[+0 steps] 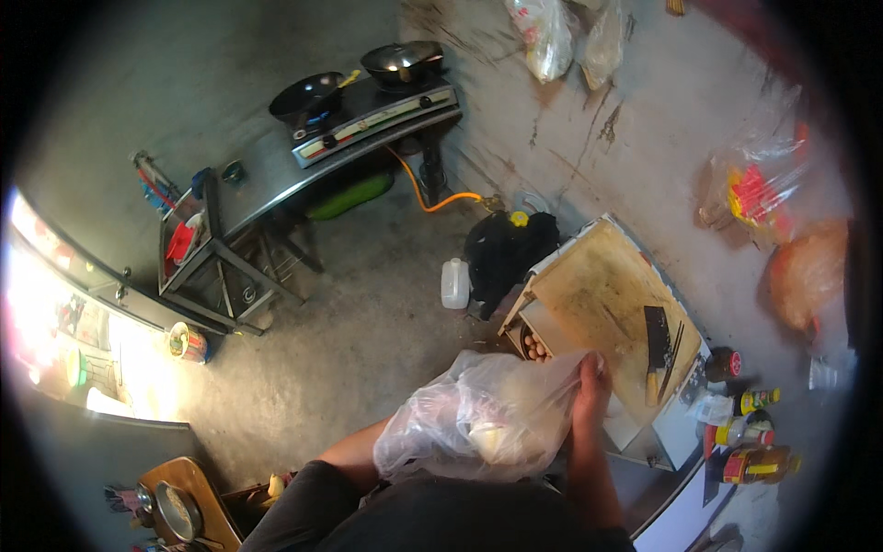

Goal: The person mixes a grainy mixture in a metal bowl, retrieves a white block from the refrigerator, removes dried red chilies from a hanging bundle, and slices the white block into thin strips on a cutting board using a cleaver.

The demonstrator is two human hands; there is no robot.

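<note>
My right hand (590, 397) grips the gathered rim of a translucent plastic bag (476, 407), pulling it up on the right side. Something pale and rounded shows blurred through the plastic; I cannot tell what it is. My left forearm (355, 452) runs up to the bag's left side, where the plastic hides the hand, behind or inside it. Just past the right hand lies a worn wooden cutting board (586, 290). On it rest a cleaver with a wooden handle (655, 352) and a pair of dark chopsticks (672, 359). Brown eggs (534, 347) sit in a compartment below the board's edge.
A lit two-burner gas stove (379, 124) carries two woks (307, 96). An orange hose (431, 207) runs to a black-covered cylinder (507, 252); a white jug (454, 283) stands beside it. Condiment bottles (759, 466) line the right. A wooden table (200, 476) holds a pan (178, 510).
</note>
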